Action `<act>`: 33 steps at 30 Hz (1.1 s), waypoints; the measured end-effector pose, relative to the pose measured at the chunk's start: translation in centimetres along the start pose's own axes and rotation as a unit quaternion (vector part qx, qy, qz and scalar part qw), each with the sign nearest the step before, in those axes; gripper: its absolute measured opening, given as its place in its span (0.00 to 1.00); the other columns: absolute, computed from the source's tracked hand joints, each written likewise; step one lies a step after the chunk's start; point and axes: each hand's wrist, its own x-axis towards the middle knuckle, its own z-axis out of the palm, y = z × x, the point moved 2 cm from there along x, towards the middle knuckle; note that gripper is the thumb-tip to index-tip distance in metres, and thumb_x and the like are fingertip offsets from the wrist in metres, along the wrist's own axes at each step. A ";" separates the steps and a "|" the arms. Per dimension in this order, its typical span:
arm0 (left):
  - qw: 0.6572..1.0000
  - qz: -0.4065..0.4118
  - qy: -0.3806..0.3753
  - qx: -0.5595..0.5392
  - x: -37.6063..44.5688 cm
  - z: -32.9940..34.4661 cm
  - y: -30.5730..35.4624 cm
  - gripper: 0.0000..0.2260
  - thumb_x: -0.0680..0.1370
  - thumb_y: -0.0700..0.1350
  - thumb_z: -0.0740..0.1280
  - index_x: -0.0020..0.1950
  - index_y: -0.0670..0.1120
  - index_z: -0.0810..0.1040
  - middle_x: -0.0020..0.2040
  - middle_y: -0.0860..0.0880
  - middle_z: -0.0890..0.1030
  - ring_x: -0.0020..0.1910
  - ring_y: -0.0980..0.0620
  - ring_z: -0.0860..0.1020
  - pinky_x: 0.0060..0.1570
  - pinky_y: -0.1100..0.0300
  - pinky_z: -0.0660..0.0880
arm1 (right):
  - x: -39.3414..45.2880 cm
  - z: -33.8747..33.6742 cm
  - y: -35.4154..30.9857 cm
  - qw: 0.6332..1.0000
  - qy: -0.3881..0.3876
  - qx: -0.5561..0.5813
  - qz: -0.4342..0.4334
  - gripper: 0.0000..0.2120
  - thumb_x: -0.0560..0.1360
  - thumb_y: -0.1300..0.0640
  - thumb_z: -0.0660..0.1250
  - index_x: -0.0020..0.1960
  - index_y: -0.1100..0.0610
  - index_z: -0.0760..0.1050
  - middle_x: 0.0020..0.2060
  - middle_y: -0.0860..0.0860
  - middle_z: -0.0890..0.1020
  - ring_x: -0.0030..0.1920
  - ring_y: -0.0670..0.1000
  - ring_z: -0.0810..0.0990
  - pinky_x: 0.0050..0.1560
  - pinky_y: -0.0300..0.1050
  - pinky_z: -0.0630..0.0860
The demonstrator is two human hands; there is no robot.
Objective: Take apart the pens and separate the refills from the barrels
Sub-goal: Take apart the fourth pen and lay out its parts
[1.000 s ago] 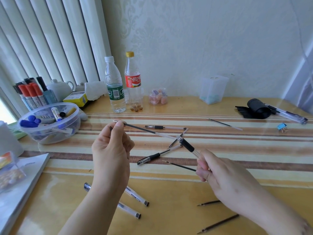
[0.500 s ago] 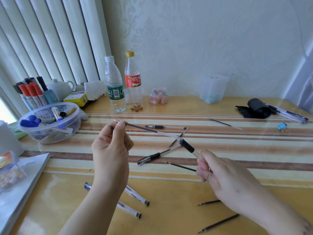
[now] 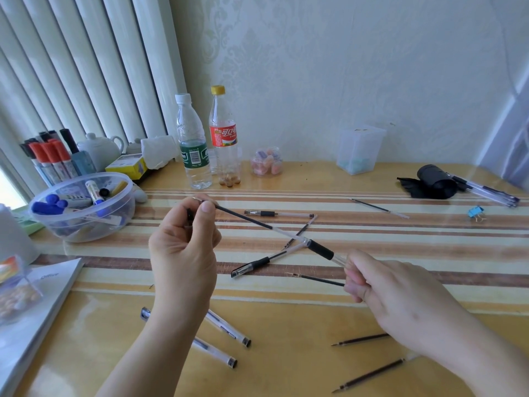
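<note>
My left hand (image 3: 183, 250) pinches the tip end of a black refill (image 3: 243, 216) between thumb and fingers, above the table. The refill's clear tail still runs into a clear barrel with a black grip (image 3: 322, 250), which my right hand (image 3: 380, 285) grips at its back end. Two bare barrels (image 3: 229, 332) lie near my left forearm. Loose refills (image 3: 360, 338) lie at the lower right; another (image 3: 320, 279) lies beside my right fingers. A whole pen (image 3: 279, 214) and a second one (image 3: 257, 263) rest mid-table.
A clear bowl of markers (image 3: 83, 207) stands at the left, with two bottles (image 3: 194, 144) behind. A black pouch with pens (image 3: 435, 181) and a blue clip (image 3: 475, 212) sit at the right. A lone refill (image 3: 378, 208) lies far right; a booklet (image 3: 34, 310) lies at the left edge.
The refill has slid a little farther out of the barrel as my left hand drew slightly away. My right hand has stayed almost still.
</note>
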 end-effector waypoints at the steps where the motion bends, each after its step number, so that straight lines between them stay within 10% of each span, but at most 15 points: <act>1: 1.000 0.018 -0.011 0.020 -0.2 0.1 0.0 0.07 0.77 0.47 0.65 0.39 0.50 0.77 0.28 0.51 0.64 0.30 0.47 0.61 0.33 0.49 0.61 | 0.0 -0.1 -0.1 1.000 0.003 0.007 -0.004 0.13 0.80 0.52 0.56 0.39 0.43 0.57 0.36 0.39 0.78 0.34 0.39 0.75 0.34 0.37 0.70; 9: 0.966 0.083 -0.211 0.125 -3.4 2.8 0.2 0.05 0.74 0.52 0.67 0.42 0.53 0.81 0.27 0.54 0.73 0.26 0.55 0.67 0.26 0.63 0.65 | 0.1 1.4 -1.4 0.995 0.013 0.087 -0.050 0.17 0.79 0.57 0.61 0.39 0.42 0.58 0.34 0.35 0.77 0.39 0.37 0.74 0.32 0.35 0.68; 15: 0.974 0.065 -0.173 0.133 -2.9 2.1 0.1 0.06 0.71 0.54 0.71 0.45 0.54 0.83 0.32 0.43 0.80 0.28 0.46 0.75 0.28 0.54 0.75 | 0.6 0.3 0.1 0.984 0.055 0.168 0.033 0.14 0.77 0.55 0.65 0.37 0.44 0.64 0.38 0.38 0.81 0.38 0.40 0.80 0.37 0.38 0.75; 20: 0.976 0.037 -0.160 0.140 -2.5 2.0 -0.1 0.04 0.72 0.49 0.71 0.42 0.50 0.83 0.25 0.46 0.74 0.24 0.59 0.68 0.27 0.71 0.65 | 1.6 0.6 4.7 0.991 0.063 -0.034 0.110 0.18 0.76 0.51 0.68 0.35 0.45 0.60 0.39 0.34 0.80 0.38 0.41 0.78 0.31 0.39 0.70; 25: 0.970 0.011 -0.184 0.156 -2.5 2.0 -0.7 0.07 0.72 0.54 0.71 0.43 0.52 0.83 0.28 0.39 0.74 0.26 0.44 0.68 0.26 0.54 0.67 | 2.0 0.6 4.8 0.986 0.030 -0.121 0.111 0.15 0.77 0.49 0.65 0.35 0.44 0.63 0.38 0.33 0.78 0.37 0.41 0.74 0.30 0.38 0.65; 28: 0.969 -0.005 -0.188 0.162 -2.5 1.9 -0.9 0.07 0.71 0.53 0.71 0.41 0.51 0.83 0.23 0.49 0.66 0.24 0.55 0.63 0.25 0.61 0.63 | 1.7 0.3 4.1 0.986 0.018 -0.124 0.105 0.05 0.76 0.47 0.65 0.42 0.44 0.71 0.36 0.33 0.75 0.37 0.40 0.73 0.34 0.38 0.71; 33: 0.962 -0.052 -0.208 0.167 -2.4 2.0 -1.2 0.07 0.70 0.55 0.71 0.42 0.54 0.84 0.25 0.48 0.73 0.26 0.49 0.71 0.32 0.53 0.72 | 1.4 0.3 4.2 0.992 0.081 -0.045 0.084 0.18 0.71 0.33 0.62 0.37 0.48 0.70 0.33 0.39 0.74 0.38 0.38 0.72 0.34 0.40 0.74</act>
